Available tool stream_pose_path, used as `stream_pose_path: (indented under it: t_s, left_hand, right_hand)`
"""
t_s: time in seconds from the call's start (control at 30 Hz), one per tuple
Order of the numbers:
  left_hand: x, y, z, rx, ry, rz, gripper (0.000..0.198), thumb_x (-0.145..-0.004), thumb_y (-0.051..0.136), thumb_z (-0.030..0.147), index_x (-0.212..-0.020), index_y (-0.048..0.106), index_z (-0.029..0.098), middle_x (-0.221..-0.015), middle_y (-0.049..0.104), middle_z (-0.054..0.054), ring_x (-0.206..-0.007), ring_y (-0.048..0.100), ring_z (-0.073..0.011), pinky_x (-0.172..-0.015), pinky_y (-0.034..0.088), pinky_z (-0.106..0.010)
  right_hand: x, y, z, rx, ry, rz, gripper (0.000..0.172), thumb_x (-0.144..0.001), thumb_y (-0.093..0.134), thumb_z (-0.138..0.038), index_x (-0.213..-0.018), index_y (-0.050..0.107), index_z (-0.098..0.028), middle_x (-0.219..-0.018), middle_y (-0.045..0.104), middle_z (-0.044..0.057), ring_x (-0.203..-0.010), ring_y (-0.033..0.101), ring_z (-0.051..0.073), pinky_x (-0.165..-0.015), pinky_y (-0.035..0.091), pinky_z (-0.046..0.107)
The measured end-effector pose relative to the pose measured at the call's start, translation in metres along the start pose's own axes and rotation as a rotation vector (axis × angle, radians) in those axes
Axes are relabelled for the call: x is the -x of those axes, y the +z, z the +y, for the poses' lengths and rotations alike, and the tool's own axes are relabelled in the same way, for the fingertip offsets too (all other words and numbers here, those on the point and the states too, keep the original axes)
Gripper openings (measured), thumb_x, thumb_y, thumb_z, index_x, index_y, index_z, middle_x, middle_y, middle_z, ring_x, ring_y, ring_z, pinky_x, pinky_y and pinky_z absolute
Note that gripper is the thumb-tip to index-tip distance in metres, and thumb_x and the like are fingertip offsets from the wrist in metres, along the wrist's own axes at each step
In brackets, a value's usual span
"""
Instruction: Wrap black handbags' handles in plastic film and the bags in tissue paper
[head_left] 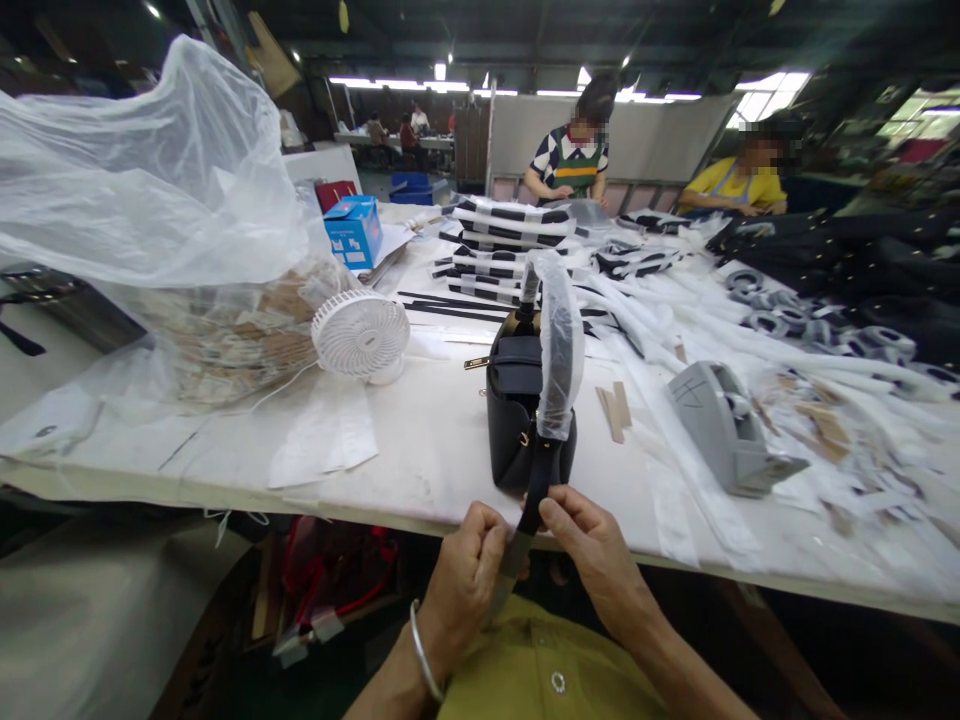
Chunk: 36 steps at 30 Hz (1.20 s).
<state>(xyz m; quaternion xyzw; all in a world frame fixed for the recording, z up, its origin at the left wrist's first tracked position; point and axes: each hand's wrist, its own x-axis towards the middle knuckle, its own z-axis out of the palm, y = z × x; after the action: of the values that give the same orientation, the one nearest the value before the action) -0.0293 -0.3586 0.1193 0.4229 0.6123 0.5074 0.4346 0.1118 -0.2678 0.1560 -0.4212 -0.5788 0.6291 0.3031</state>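
A black handbag point(515, 400) stands upright near the front edge of the table. Clear-and-white wrapping point(561, 350) covers the upper part of its strap point(538, 490), which arches over the bag and runs down toward me. My right hand point(585, 540) pinches the bare black strap just below the wrapping. Lower down, my left hand point(472, 560), with a bangle at the wrist, is closed on the strap's greyish lower part. The strap's far end is hidden against my clothing. A gold zipper pull point(476, 364) sticks out at the bag's left.
A white fan point(360, 335) and a big plastic bag of scraps point(247, 330) stand at the left. Wrapped straps point(510, 240) are stacked behind the handbag. A grey tape dispenser point(724, 425) sits at the right. Two people point(574, 150) work across the table.
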Motion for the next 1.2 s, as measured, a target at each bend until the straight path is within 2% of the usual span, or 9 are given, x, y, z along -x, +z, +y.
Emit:
stream_pose_path:
  t_s: [0.1,0.17,0.33,0.5,0.6,0.77,1.03,1.2]
  left_hand:
    - [-0.011,0.013,0.008,-0.073,0.030,0.038,0.028,-0.099,0.032,0.046,-0.088,0.044,0.024,-0.067,0.067,-0.001,-0.060,0.065,-0.0177,-0.058,0.043,-0.026]
    - [-0.021,0.019,0.017,-0.141,0.057,0.084,0.027,-0.099,0.031,0.045,-0.088,0.044,0.024,-0.065,0.064,0.000,-0.058,0.062,-0.0178,-0.056,0.039,-0.026]
    - [-0.047,0.023,0.043,-0.306,0.157,0.201,0.022,-0.098,0.031,0.038,-0.087,0.045,0.025,-0.064,0.057,0.001,-0.057,0.057,-0.0183,-0.055,0.032,-0.027]
    - [-0.064,0.017,0.059,-0.486,0.276,0.313,0.017,-0.096,0.037,0.031,-0.087,0.050,0.024,-0.068,0.055,0.001,-0.058,0.053,-0.0173,-0.058,0.029,-0.028]
    - [-0.067,0.016,0.062,-0.399,0.303,0.326,0.018,-0.096,0.037,0.029,-0.084,0.049,0.024,-0.070,0.054,0.001,-0.063,0.052,-0.0162,-0.062,0.033,-0.027]
    - [-0.067,0.020,0.062,-0.115,0.213,0.268,0.021,-0.096,0.041,0.035,-0.082,0.049,0.022,-0.070,0.052,0.003,-0.064,0.050,-0.0143,-0.061,0.038,-0.025]
    - [-0.067,0.014,0.052,0.014,0.174,0.265,0.023,-0.094,0.047,0.040,-0.082,0.052,0.021,-0.072,0.054,0.003,-0.067,0.051,-0.0136,-0.063,0.040,-0.025]
    - [-0.064,0.012,0.052,0.082,0.153,0.243,0.025,-0.093,0.048,0.042,-0.081,0.052,0.020,-0.070,0.051,0.003,-0.065,0.049,-0.0129,-0.061,0.040,-0.024]
  right_hand:
    - [-0.001,-0.014,0.003,-0.044,-0.038,0.067,0.045,-0.084,0.060,-0.059,-0.095,0.072,-0.017,-0.084,0.070,0.006,-0.083,0.062,0.021,-0.078,0.050,0.032]
    - [-0.001,-0.025,0.011,-0.079,-0.026,0.108,0.047,-0.086,0.058,-0.059,-0.098,0.072,-0.016,-0.092,0.072,0.009,-0.089,0.064,0.023,-0.084,0.049,0.035]
    - [0.001,-0.042,0.021,-0.082,0.027,0.141,0.047,-0.084,0.061,-0.059,-0.096,0.073,-0.015,-0.093,0.073,0.011,-0.090,0.066,0.025,-0.086,0.049,0.037]
    - [0.000,-0.037,0.006,-0.046,0.045,0.099,0.049,-0.079,0.065,-0.061,-0.090,0.076,-0.014,-0.087,0.075,0.011,-0.084,0.068,0.025,-0.084,0.052,0.038]
    - [-0.006,-0.029,-0.007,-0.067,0.022,0.068,0.049,-0.076,0.068,-0.061,-0.087,0.077,-0.014,-0.083,0.075,0.011,-0.079,0.069,0.024,-0.079,0.055,0.038]
    - [-0.024,-0.018,-0.022,-0.124,0.044,0.041,0.048,-0.071,0.074,-0.058,-0.088,0.075,-0.013,-0.075,0.074,0.009,-0.066,0.068,0.021,-0.065,0.058,0.034]
    - [-0.045,-0.012,-0.027,-0.111,0.153,0.019,0.046,-0.064,0.079,-0.057,-0.070,0.066,-0.013,-0.061,0.069,0.004,-0.050,0.065,0.016,-0.050,0.055,0.027]
    - [-0.039,-0.003,-0.030,0.040,0.019,0.074,0.043,-0.068,0.075,-0.057,-0.068,0.067,-0.015,-0.057,0.065,0.002,-0.050,0.061,0.015,-0.049,0.051,0.025]
